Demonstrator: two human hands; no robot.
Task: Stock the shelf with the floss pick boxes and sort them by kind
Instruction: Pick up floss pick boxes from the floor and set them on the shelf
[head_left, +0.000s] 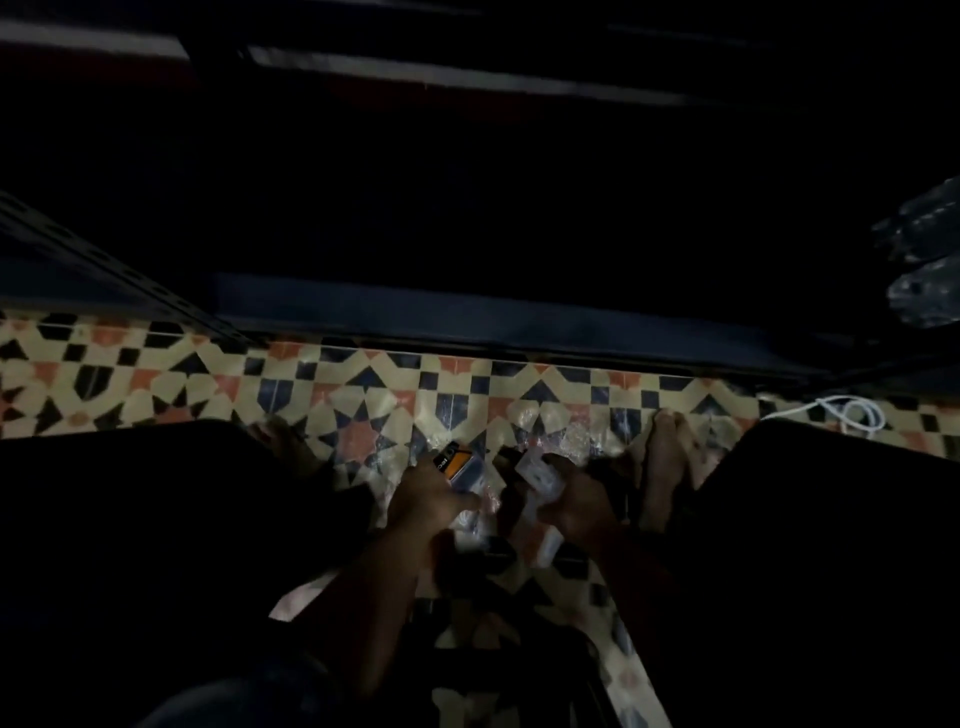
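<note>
**Picking boxes off the floor, shelf ahead in the dark**

Dim light — judgement only: the step looks like gathering floss pick boxes from between the feet before lifting them to the shelf. To do it well, keep one kind per hand, read each label before rising, and lift clear of the loose clear wrap lying on the tiled floor.

Left hand — fingers curled round an orange-and-dark box; the box sticks out past the fingertips, towards the shelf.

Right hand — grips a pale, whitish box, which sits at its fingertips on the inner side. More pale boxes seem to lie just below; too blurred to count.

Far right: a white cord lies coiled on the floor.
</note>
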